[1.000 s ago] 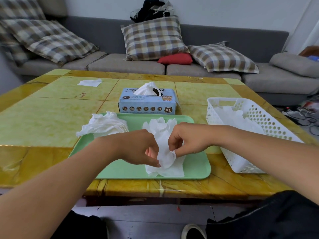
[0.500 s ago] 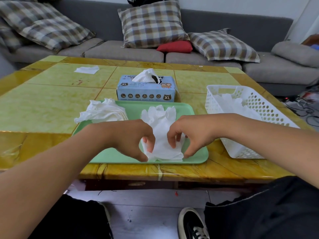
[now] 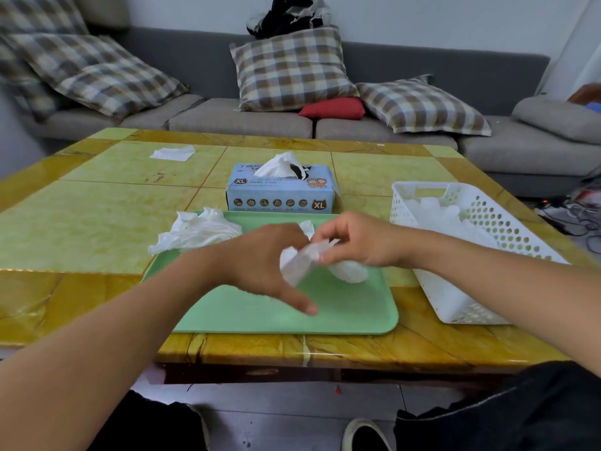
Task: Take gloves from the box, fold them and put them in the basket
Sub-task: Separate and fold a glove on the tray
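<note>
While both hands meet over a green tray (image 3: 351,317) at the centre of the frame, a person works a crumpled white glove (image 3: 300,260) between them — the picture is blurred by motion just there. The right hand (image 3: 361,242) pinches the upper end of the glove with curled fingers and thumb, and a rounded bulge of the white material shows below its palm, just above the tray. The left hand (image 3: 266,265) lies against the glove's left side, its thumb stretched down toward the tray; its other fingers are hidden behind the hand, so whether they grip the glove cannot be told.

At the tray's upper left corner lies a loose heap of gloves (image 3: 198,231), partly over the rim. Directly behind the tray, toward the middle of the frame, stands the blue glove box (image 3: 279,196) marked XL, a white glove (image 3: 276,164) sticking up from its slot. At the right of the frame sits a white perforated basket (image 3: 455,294) — white gloves are piled inside it.

All of it rests on a glossy yellow-green table (image 3: 81,222), where a flat white scrap (image 3: 172,153) lies at the upper left. Along the top of the frame runs a grey sofa (image 3: 227,122) with plaid cushions (image 3: 289,70) and a red pillow (image 3: 333,109).
</note>
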{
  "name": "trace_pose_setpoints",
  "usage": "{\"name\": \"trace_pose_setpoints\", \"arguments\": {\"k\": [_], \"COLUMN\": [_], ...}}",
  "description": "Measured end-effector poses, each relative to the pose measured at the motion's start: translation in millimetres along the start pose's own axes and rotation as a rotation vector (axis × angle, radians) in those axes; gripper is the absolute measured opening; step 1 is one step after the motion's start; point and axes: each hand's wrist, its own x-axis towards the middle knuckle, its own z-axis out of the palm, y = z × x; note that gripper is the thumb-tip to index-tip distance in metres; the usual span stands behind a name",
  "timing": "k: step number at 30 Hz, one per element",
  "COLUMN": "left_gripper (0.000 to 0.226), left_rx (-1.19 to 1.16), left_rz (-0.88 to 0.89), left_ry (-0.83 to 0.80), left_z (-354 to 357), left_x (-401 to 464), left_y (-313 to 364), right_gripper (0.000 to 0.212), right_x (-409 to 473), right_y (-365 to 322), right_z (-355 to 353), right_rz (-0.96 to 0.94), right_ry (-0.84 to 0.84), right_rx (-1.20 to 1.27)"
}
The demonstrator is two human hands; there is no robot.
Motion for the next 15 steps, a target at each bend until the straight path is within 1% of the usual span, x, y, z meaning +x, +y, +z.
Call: {"name": "trace_pose_setpoints", "arguments": {"k": [1, 2, 3, 4, 5, 6, 7, 9, 12, 13, 15], "left_gripper": [0.073, 0.056, 0.037, 0.024, 0.019, 0.020, 0.023, 0.025, 0.026, 0.026, 0.026], "left_rx": [-0.131, -0.305, -0.515, -0.731, -0.918, -1.068, -1.172, -1.258, -1.316, -1.320, -1.302], "left_rz": [-0.010, -0.004, 0.013, 0.024, 0.031, 0.035, 0.030, -0.034, -0.094, -0.098, -0.099], "left_ry": [0.113, 0.228, 0.341, 0.442, 0.513, 0.538, 0.543, 0.552, 0.561, 0.567, 0.566], "left_z": [-5.8, -13.6, -20.7, -28.4, -37.1, -44.2, -49.6, -57.4, -56.3, -54.2, -51.9], "left_x": [-0.2, 0.8, 3.2, 5.4, 9.1, 12.2, 15.3, 19.0, 22.5, 23.4, 25.4], "left_y": [-0.7, 0.0, 1.2, 4.3, 9.3, 13.2, 16.9, 22.8, 27.4, 28.1, 30.7], "right_gripper": [0.002, 0.013, 0.034, 0.054, 0.066, 0.068, 0.062, 0.049, 0.036, 0.039, 0.054], "right_x": [1.0, 3.4, 4.6, 6.0, 6.6, 7.5, 8.4, 9.2, 6.2, 3.9, 0.2], "right_y": [-4.5, -10.8, -16.6, -20.8, -26.7, -30.8, -32.5, -32.3, -32.1, -32.4, -33.6], "right_z": [-8.8, -20.1, -29.4, -37.7, -44.7, -48.9, -51.2, -54.9, -49.5, -46.6, -39.9], "right_rz": [0.002, 0.002, 0.002, 0.001, 0.011, 0.021, 0.038, 0.083, 0.096, 0.082, 0.041], "right_ry": [0.070, 0.124, 0.170, 0.207, 0.229, 0.239, 0.250, 0.250, 0.208, 0.190, 0.171], "right_rx": [0.183, 0.378, 0.542, 0.663, 0.730, 0.768, 0.799, 0.904, 1.057, 1.067, 1.014]}}
